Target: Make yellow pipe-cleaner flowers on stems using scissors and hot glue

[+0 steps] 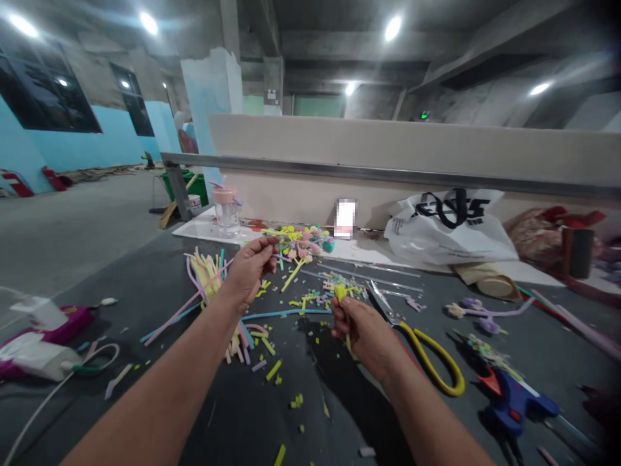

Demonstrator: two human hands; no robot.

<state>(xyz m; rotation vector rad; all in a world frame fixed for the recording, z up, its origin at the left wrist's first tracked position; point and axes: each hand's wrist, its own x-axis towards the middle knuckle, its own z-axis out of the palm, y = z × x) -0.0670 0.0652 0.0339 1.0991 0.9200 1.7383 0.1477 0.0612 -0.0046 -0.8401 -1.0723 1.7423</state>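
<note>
While right hand grips yellow straw | left hand pinched | dark table

White plastic bag has black print, too warped to read; nothing else legible

I see a yellow straw, yellow-handled scissors, a blue and red glue gun, pastel straws, a white bag with black lettering, a dark grey table.
</note>
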